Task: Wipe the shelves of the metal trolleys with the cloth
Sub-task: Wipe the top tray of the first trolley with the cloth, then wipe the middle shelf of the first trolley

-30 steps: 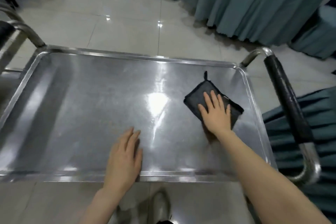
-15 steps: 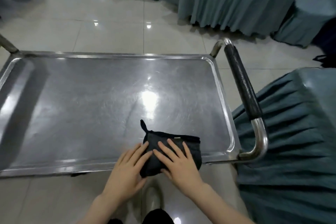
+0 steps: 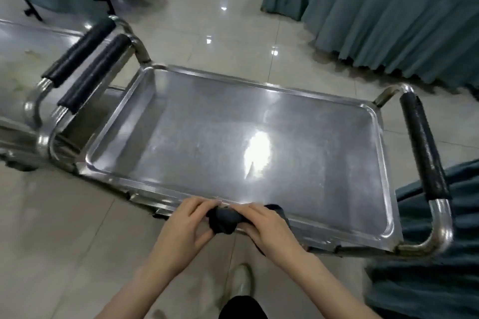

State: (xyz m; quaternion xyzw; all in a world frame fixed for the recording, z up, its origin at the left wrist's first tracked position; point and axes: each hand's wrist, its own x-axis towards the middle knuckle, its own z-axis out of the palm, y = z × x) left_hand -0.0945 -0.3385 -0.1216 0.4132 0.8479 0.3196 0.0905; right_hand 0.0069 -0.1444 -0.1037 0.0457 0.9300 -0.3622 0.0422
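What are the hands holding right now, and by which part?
Both hold the dark cloth, bunched over the trolley shelf's near rim: left hand grips its left end, right hand its right end.

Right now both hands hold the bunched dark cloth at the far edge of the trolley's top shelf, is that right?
No. The head view shows the left hand and right hand holding the bunched dark cloth at the near edge of the trolley's top shelf, not the far edge.
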